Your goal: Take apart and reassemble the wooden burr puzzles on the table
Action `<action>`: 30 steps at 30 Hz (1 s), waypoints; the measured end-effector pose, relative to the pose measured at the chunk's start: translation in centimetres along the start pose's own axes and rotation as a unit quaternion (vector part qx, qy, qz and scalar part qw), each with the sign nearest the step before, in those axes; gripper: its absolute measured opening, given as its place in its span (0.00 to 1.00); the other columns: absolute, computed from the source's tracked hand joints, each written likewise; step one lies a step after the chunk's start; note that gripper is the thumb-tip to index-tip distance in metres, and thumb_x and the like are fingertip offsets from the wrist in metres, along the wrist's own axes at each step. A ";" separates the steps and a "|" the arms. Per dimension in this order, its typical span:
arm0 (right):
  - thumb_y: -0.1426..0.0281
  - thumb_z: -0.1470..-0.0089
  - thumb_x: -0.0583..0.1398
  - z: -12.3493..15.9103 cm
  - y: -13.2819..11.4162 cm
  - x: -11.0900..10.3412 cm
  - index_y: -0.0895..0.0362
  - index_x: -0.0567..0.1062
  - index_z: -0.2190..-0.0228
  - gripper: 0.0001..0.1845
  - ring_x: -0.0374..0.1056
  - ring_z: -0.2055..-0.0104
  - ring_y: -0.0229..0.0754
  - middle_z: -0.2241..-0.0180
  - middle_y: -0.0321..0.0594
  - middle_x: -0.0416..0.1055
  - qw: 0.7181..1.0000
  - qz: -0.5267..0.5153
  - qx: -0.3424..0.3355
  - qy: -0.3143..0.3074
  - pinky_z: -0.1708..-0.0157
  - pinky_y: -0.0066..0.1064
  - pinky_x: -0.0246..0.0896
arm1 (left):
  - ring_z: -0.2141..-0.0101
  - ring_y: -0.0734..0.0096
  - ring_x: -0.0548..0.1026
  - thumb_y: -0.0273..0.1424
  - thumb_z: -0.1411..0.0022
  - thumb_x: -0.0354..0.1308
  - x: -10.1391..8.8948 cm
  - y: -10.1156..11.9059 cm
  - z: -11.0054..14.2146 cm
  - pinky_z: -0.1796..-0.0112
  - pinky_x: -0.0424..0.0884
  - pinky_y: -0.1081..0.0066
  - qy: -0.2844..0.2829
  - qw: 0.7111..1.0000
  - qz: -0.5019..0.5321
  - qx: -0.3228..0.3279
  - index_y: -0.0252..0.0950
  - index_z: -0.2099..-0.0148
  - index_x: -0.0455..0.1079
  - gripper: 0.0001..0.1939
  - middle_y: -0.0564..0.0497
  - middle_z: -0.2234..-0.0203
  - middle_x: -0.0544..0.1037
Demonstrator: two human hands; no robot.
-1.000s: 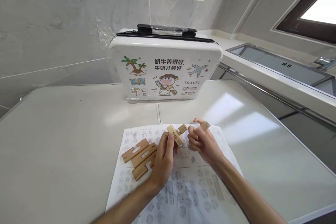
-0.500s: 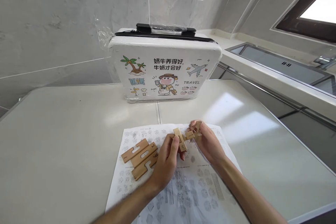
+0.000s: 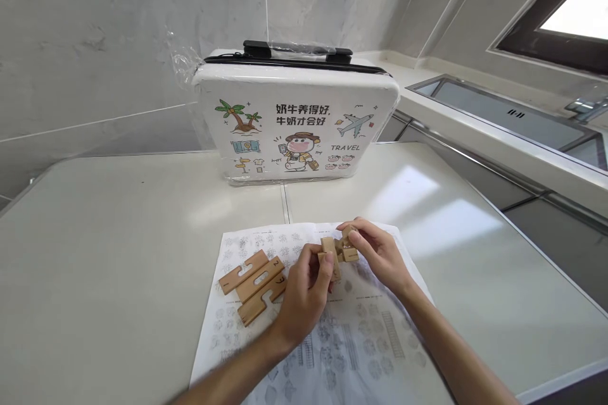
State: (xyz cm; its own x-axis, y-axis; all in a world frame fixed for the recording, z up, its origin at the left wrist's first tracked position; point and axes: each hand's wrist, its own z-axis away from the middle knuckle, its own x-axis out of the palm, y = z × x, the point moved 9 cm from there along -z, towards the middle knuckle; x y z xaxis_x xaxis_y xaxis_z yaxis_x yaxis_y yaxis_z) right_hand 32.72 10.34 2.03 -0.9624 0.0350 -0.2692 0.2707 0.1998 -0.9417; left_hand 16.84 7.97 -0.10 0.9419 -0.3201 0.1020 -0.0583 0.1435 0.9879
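Over the printed paper sheet (image 3: 228, 342), my left hand (image 3: 306, 294) is closed around notched wooden puzzle pieces (image 3: 331, 253) that cross each other. My right hand (image 3: 377, 253) pinches another wooden puzzle piece (image 3: 350, 237) at the right end of the same cluster, touching the pieces in my left hand. My fingers partly hide how the pieces fit together. To the left lie three flat wooden puzzle pieces side by side, numbered 1 (image 3: 232, 278), 2 (image 3: 273, 266) and 3 (image 3: 254, 311), each with a cut-out.
A white travel case (image 3: 294, 95) with cartoon prints and loose plastic wrap stands at the back against the grey tiled wall (image 3: 118, 44). The white tabletop (image 3: 118, 253) extends to both sides. A sink (image 3: 503, 114) with a faucet lies to the right.
My right hand has shifted slightly left, its fingers now over the top of its piece. The cluster has turned and its pieces sit closer together. The numbered pieces have stayed put.
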 end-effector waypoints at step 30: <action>0.70 0.32 0.64 0.7 -3.4 0.8 0.50 0.80 0.53 0.08 0.73 0.63 0.45 0.61 0.41 0.76 0.976 0.131 -0.170 -0.020 0.62 0.38 0.70 | 0.73 0.72 0.67 0.46 0.23 0.53 -0.2 -0.3 0.5 0.70 0.65 0.72 0.020 0.999 -0.021 0.028 0.42 0.36 0.58 0.21 0.58 0.71 0.73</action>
State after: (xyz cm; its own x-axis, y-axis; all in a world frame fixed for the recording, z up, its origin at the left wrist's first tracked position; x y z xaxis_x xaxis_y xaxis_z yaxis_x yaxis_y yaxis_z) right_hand 31.07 8.98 4.91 -0.8576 0.0914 -0.5061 0.4783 0.5034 -0.7196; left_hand 16.52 7.55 -0.36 0.9563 -0.2866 0.0573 -0.0365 0.0777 0.9963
